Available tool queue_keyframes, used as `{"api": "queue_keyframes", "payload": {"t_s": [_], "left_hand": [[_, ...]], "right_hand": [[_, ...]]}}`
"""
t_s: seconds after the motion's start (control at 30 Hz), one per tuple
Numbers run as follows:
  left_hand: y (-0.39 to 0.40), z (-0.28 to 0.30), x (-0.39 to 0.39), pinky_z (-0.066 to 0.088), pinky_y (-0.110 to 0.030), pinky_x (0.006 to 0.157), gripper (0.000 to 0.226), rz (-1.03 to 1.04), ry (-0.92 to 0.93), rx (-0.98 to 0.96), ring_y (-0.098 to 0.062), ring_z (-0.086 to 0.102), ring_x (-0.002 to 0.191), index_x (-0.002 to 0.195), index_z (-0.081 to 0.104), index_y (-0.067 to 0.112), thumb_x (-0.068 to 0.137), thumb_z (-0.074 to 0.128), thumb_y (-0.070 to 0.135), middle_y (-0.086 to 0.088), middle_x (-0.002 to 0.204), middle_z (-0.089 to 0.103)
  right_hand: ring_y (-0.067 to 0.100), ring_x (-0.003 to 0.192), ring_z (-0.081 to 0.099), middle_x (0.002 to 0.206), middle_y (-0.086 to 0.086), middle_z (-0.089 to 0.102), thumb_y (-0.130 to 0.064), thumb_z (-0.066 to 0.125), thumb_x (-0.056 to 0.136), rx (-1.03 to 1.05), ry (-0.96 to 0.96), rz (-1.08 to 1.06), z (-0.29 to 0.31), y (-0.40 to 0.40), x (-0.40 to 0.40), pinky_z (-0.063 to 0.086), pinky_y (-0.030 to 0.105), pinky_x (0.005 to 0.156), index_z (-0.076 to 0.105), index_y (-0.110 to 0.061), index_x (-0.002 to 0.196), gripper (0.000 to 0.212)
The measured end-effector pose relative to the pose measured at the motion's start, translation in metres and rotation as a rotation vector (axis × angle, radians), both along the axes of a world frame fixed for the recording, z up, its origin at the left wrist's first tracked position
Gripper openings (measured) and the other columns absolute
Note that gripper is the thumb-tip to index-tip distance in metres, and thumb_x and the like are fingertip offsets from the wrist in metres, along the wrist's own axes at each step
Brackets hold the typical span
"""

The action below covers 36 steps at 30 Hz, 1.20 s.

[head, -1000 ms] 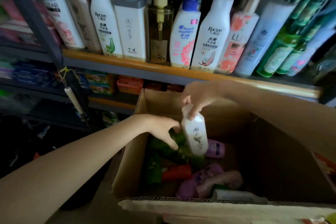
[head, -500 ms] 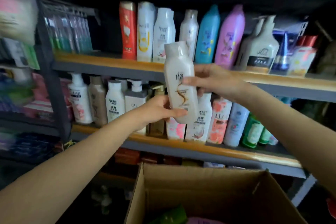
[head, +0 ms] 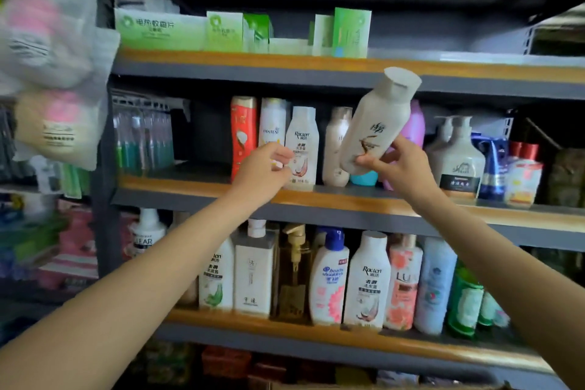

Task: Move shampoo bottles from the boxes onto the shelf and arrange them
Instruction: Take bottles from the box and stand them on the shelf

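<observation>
Presently held tilted at centre-right of frame by right hand (head: 399,165) pinching only the base of the white shampoo bottle (head: 373,127), with left hand (head: 265,168) loosely curled, grasping nothing, before the Rocien bottle (head: 301,149); risks slipping, or toppling crowded middle shelf (head: 316,196) neighbours.

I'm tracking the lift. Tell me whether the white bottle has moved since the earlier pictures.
Yes. The white bottle rose from the cardboard box to the middle shelf, held tilted by the right hand.

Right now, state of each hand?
Left hand: fingers curled at the Rocien bottle on the shelf; grip cannot be told.
Right hand: holding the white bottle, tilted.
</observation>
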<state>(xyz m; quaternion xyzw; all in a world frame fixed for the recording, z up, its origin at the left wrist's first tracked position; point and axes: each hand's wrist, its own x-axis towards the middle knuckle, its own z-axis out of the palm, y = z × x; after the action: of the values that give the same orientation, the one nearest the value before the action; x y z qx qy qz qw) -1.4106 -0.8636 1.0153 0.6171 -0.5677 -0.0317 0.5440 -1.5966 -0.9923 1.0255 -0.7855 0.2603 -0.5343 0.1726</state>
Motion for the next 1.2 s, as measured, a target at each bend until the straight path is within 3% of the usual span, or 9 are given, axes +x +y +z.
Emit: {"api": "queue_keyframes", "payload": {"t_s": [0.13, 0.2, 0.3, 0.43, 0.57, 0.73, 0.93, 1.1, 1.2], "left_hand": [[-0.006, -0.002, 0.021, 0.049, -0.036, 0.092, 0.025, 0.095, 0.041, 0.039, -0.017, 0.057, 0.1, 0.11, 0.059, 0.015, 0.088, 0.052, 0.004, 0.002, 0.106, 0.059], [-0.009, -0.003, 0.027, 0.044, -0.026, 0.088, 0.027, 0.126, 0.003, 0.057, -0.014, 0.055, 0.098, 0.113, 0.059, 0.013, 0.089, 0.052, 0.004, 0.001, 0.11, 0.06], [-0.013, -0.007, 0.033, 0.043, -0.024, 0.086, 0.028, 0.147, -0.087, 0.087, -0.01, 0.053, 0.099, 0.115, 0.058, 0.014, 0.089, 0.053, 0.005, 0.003, 0.112, 0.058], [-0.02, -0.013, 0.04, 0.048, -0.035, 0.092, 0.028, 0.187, -0.198, 0.12, -0.014, 0.055, 0.104, 0.114, 0.057, 0.016, 0.087, 0.054, 0.007, 0.001, 0.116, 0.056], [-0.028, -0.01, 0.039, 0.047, -0.036, 0.094, 0.027, 0.178, -0.246, 0.137, -0.015, 0.054, 0.107, 0.114, 0.057, 0.015, 0.088, 0.053, 0.007, 0.0, 0.12, 0.055], [-0.05, -0.002, 0.026, 0.045, -0.027, 0.091, 0.027, 0.139, -0.296, 0.14, -0.013, 0.052, 0.109, 0.116, 0.056, 0.015, 0.091, 0.052, 0.01, -0.001, 0.124, 0.052], [-0.074, 0.001, 0.009, 0.045, -0.03, 0.092, 0.024, 0.119, -0.345, 0.17, -0.016, 0.052, 0.112, 0.115, 0.056, 0.015, 0.092, 0.05, 0.014, -0.003, 0.124, 0.051], [-0.081, -0.002, 0.004, 0.042, -0.028, 0.092, 0.027, 0.146, -0.405, 0.196, -0.018, 0.052, 0.11, 0.117, 0.055, 0.014, 0.091, 0.05, 0.011, -0.003, 0.12, 0.051], [-0.084, -0.004, 0.005, 0.041, -0.03, 0.095, 0.028, 0.163, -0.427, 0.214, -0.019, 0.05, 0.114, 0.118, 0.055, 0.014, 0.091, 0.051, 0.011, -0.004, 0.122, 0.051]], "right_hand": [[0.027, 0.077, 0.064, 0.105, 0.007, 0.068, -0.015, 0.078, 0.073, 0.118, 0.084, 0.064, 0.001, -0.019, 0.015, 0.056, 0.043, 0.069, 0.061, -0.014, 0.106, 0.037], [0.026, 0.078, 0.064, 0.102, 0.003, 0.067, -0.014, 0.079, 0.072, 0.133, 0.138, 0.061, 0.0, -0.028, 0.025, 0.057, 0.038, 0.071, 0.062, -0.014, 0.106, 0.038], [0.013, 0.076, 0.061, 0.095, 0.002, 0.065, -0.007, 0.077, 0.072, 0.233, 0.201, 0.127, 0.002, -0.039, 0.035, 0.054, 0.015, 0.056, 0.062, -0.013, 0.103, 0.034], [0.022, 0.08, 0.059, 0.092, 0.013, 0.067, -0.005, 0.078, 0.071, 0.427, 0.252, 0.099, -0.003, -0.055, 0.035, 0.052, 0.027, 0.064, 0.065, 0.002, 0.099, 0.032], [0.016, 0.053, 0.052, 0.061, 0.008, 0.061, -0.022, 0.082, 0.068, 0.487, 0.271, -0.146, 0.001, -0.072, 0.019, 0.044, 0.023, 0.056, 0.055, -0.007, 0.064, 0.031], [0.019, 0.054, 0.055, 0.08, 0.019, 0.063, -0.008, 0.081, 0.069, 0.6, 0.179, -0.12, 0.004, -0.079, 0.003, 0.048, 0.02, 0.04, 0.051, -0.004, 0.079, 0.032], [0.019, 0.059, 0.055, 0.1, 0.024, 0.065, -0.01, 0.083, 0.067, 0.565, 0.288, -0.087, 0.005, -0.079, 0.008, 0.048, 0.029, 0.052, 0.051, 0.003, 0.111, 0.056], [0.016, 0.054, 0.054, 0.077, 0.01, 0.06, -0.009, 0.078, 0.073, 0.54, 0.316, -0.068, 0.008, -0.078, 0.017, 0.05, 0.022, 0.045, 0.049, -0.009, 0.085, 0.032], [0.014, 0.051, 0.056, 0.067, 0.005, 0.058, -0.013, 0.077, 0.076, 0.538, 0.323, -0.069, 0.004, -0.078, 0.028, 0.053, 0.019, 0.046, 0.045, -0.013, 0.076, 0.031]]}}
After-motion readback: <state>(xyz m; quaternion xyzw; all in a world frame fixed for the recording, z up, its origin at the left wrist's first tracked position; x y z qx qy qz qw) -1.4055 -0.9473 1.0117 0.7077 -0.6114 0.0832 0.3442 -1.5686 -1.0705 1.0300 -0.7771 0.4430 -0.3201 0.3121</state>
